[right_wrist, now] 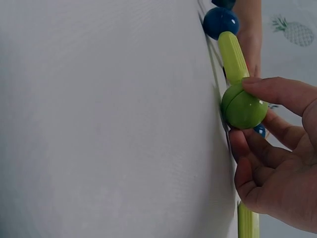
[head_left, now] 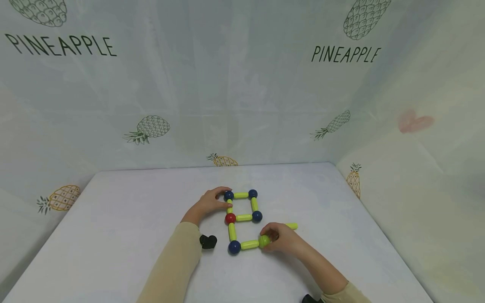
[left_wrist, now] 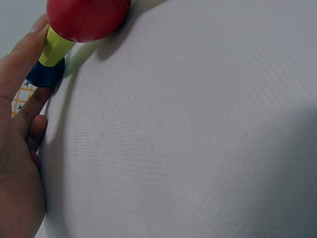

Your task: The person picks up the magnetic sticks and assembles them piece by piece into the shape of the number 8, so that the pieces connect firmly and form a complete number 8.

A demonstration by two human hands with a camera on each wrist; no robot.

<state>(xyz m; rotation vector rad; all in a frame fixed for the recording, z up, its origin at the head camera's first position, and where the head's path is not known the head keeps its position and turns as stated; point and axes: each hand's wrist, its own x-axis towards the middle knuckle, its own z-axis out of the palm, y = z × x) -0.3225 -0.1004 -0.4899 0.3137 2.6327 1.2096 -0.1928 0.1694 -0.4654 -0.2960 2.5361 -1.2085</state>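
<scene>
Balls and yellow-green rods of a construction toy lie joined on the table, forming a square with an open-sided shape below it. At the square's far left corner, my left hand (head_left: pixel 208 203) holds a blue ball (head_left: pixel 229 195), thumb along the yellow-green rod (left_wrist: pixel 55 48) beneath it. A red ball (head_left: pixel 230 218) joins that rod to the lower part. My right hand (head_left: pixel 282 240) pinches a green ball (right_wrist: pixel 244 106) between thumb and fingers. The green ball touches the end of a rod (head_left: pixel 250 244) that runs to the near-left blue ball (head_left: pixel 234 247).
A loose yellow-green rod (head_left: pixel 291 226) lies just beyond my right hand. Black wrist-worn devices show at the left cuff (head_left: pixel 208 241) and right cuff (head_left: pixel 311 299). Behind the white table (head_left: pixel 113 235) hangs a pineapple-print cloth (head_left: pixel 242 84).
</scene>
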